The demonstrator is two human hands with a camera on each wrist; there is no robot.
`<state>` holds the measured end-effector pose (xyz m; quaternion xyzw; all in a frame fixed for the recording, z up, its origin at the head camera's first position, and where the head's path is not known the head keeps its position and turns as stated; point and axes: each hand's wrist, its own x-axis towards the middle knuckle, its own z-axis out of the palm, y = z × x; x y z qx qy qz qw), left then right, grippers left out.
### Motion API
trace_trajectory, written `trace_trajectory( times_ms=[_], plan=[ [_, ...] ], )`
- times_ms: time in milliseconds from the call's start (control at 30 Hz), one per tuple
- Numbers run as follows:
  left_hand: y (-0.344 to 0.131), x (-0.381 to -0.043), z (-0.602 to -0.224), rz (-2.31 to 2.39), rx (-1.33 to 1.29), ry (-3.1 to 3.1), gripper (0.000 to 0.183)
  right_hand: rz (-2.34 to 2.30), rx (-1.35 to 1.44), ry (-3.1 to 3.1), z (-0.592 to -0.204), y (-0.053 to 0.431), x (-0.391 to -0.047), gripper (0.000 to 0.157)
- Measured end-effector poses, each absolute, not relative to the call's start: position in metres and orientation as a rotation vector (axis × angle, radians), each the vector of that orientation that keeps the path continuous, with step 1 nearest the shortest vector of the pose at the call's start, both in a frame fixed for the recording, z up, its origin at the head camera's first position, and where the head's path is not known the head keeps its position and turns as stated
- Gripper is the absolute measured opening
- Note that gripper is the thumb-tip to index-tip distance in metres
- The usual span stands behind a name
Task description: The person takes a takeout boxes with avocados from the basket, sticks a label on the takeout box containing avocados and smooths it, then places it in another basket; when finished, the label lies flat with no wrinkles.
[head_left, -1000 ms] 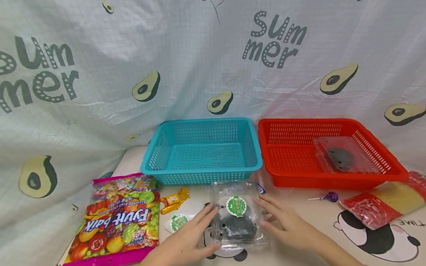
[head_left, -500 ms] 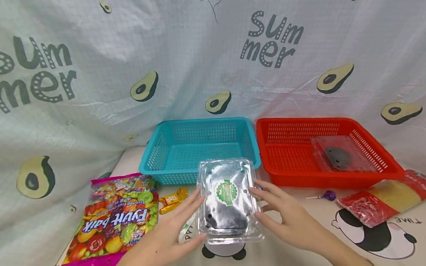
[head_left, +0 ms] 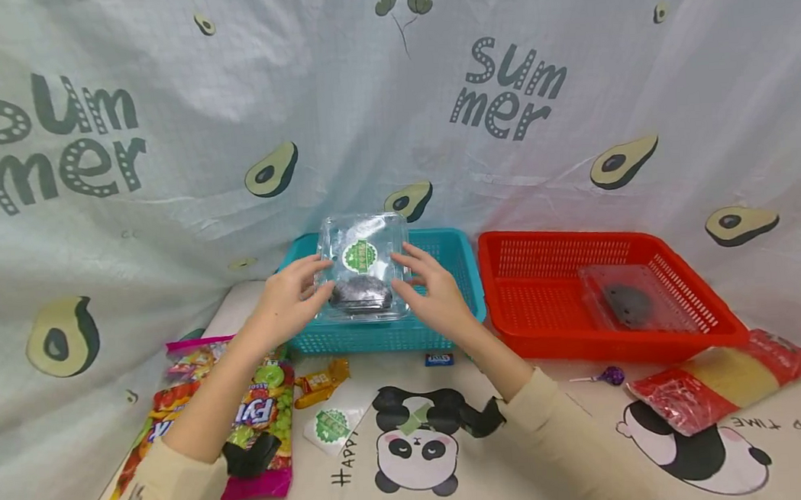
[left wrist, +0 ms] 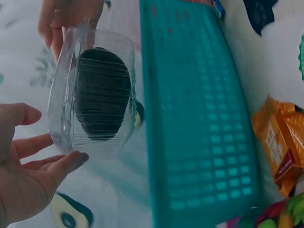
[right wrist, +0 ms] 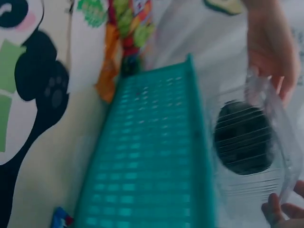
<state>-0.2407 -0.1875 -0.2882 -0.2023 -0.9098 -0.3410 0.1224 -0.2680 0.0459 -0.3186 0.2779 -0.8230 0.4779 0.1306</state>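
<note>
A clear plastic clamshell box (head_left: pixel 369 294) with a round green label and a dark item inside hangs over the teal basket (head_left: pixel 447 336). My left hand (head_left: pixel 289 299) grips its left edge, thumb in front and fingers behind. On the opposite edge my right hand (head_left: pixel 433 290) holds it the same way. In the left wrist view the dark oval item (left wrist: pixel 102 95) shows through the ribbed side of the box, above the basket's rim. The right wrist view shows the box (right wrist: pixel 247 185) from the other side, apart from the basket wall.
To the right stands a red basket (head_left: pixel 586 349) with another clear box (head_left: pixel 640 296) inside. A fruit candy bag (head_left: pixel 266 411), an orange packet (head_left: pixel 322 383), a labelled white card (head_left: pixel 335 422), a small blue packet (head_left: pixel 439 360), a lollipop (head_left: pixel 612 375) and a noodle packet (head_left: pixel 725 379) lie around.
Both hands have lifted the clear box off the table and carried it forward and slightly left, over the teal basket. The blue packet and the white card have come into fuller view.
</note>
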Motion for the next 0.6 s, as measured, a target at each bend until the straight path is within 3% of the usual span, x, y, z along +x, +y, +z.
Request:
trace_trajectory(
  times_ms=[200,433,600],
  plan=[
    [-0.200,-0.274,-0.312,-1.028,-0.394,-2.720,0.040,1.340,0.776,-2.531,-0.350,0.017,-0.304,0.047],
    [-0.201,-0.290,-0.349,-0.767,-0.398,-2.938,0.041,1.146,0.835,-3.093,-0.358,0.011,-0.317,0.062],
    [-0.200,-0.294,-0.350,-0.598,-0.391,-3.072,0.045,1.030,0.929,-3.235,-0.358,0.007,-0.324,0.063]
  ],
)
